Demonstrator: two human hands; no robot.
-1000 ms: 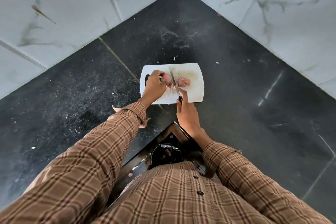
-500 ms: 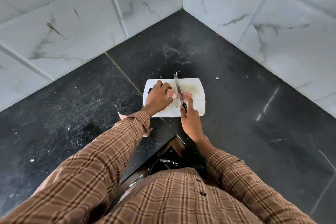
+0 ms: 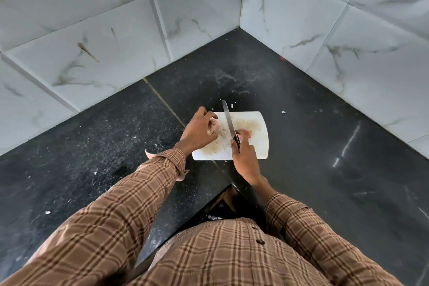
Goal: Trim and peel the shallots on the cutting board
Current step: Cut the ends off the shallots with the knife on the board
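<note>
Working at a black stone table (image 3: 313, 169) set in a tiled corner, the person has a white cutting board (image 3: 260, 144) in front of them, stained and littered with bits of skin. Left hand (image 3: 199, 130) is curled over a pinkish shallot (image 3: 214, 126) at the board's left end, grip clamped on it. Right hand (image 3: 246, 158) is wrapped round the dark handle of a knife (image 3: 228, 121), blade lifted and pointing away, tip past the far edge. A second shallot (image 3: 246, 133) lies just beside the right fingers, partly hidden.

Step looks like mid-trim or peel, between cuts. Next move likely calls for lowering the blade onto the held shallot's end with left fingertips tucked clear. Loose peel scraps (image 3: 283, 112) dot the table near the board; nothing blocks the cut, but the blade is close to the left fingers.
</note>
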